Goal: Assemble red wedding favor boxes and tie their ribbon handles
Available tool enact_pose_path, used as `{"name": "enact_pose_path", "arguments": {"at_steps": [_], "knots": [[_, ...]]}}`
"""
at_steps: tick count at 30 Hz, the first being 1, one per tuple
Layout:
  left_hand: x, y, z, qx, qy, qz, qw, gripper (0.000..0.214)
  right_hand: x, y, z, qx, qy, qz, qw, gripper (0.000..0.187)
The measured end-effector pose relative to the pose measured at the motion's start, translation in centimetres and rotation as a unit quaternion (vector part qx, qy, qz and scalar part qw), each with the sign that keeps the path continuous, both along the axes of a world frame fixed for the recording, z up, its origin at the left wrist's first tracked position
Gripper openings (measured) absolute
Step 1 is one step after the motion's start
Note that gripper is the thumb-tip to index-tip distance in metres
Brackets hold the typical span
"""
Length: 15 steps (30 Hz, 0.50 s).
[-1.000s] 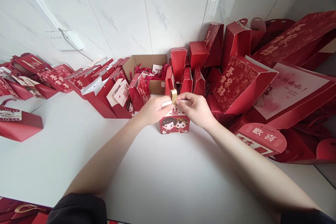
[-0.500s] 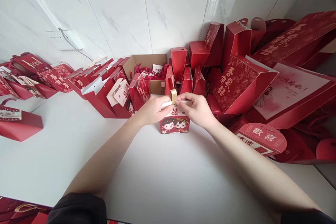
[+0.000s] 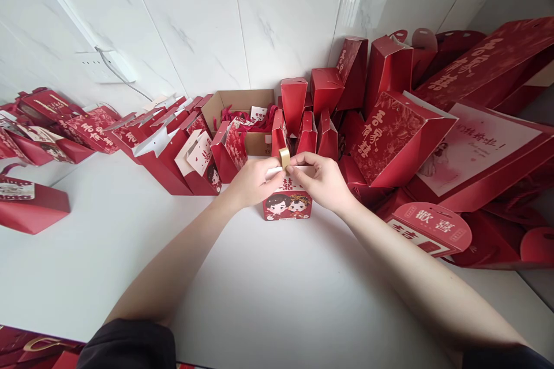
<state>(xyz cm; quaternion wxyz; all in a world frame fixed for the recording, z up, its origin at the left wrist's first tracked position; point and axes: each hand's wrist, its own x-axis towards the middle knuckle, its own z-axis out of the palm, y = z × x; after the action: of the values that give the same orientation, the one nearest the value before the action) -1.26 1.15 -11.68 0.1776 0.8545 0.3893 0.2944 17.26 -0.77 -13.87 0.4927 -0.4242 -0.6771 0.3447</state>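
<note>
A small red gift box [image 3: 287, 207] with two cartoon figures and a white top panel stands upright on the white table in front of me. A gold ribbon [image 3: 284, 158] loops up from the middle of its top edge. My left hand [image 3: 256, 182] is closed on the left part of that top edge, thumb in front and fingers behind. On the other side, my right hand [image 3: 324, 180] pinches the base of the ribbon between thumb and forefinger at the box's top. The fingers cover much of the upper panel, and the ribbon's ends are hidden.
Behind the box are an open cardboard carton [image 3: 259, 144] with red ribbons and several small red boxes. Red gift bags [image 3: 167, 161] stand to the left. Larger red boxes [image 3: 392, 138] are piled to the right. A tiled wall [image 3: 199, 23] closes off the back.
Both hands keep their places at the top of the gift box. The ribbon loop looks nearly the same; the whole view has shifted very slightly.
</note>
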Motion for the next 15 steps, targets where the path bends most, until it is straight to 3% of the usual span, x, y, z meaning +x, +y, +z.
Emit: {"name": "enact_pose_path", "arguments": {"at_steps": [9, 15], "knots": [[-0.28, 0.15, 0.29, -0.02, 0.05, 0.005, 0.999, 0.03, 0.16, 0.38, -0.45, -0.006, 0.005, 0.01, 1.0, 0.022], [-0.28, 0.21, 0.3, 0.015, 0.037, -0.006, 0.999, 0.025, 0.29, 0.51, -0.79, -0.014, 0.008, 0.022, 1.0, 0.021]]}}
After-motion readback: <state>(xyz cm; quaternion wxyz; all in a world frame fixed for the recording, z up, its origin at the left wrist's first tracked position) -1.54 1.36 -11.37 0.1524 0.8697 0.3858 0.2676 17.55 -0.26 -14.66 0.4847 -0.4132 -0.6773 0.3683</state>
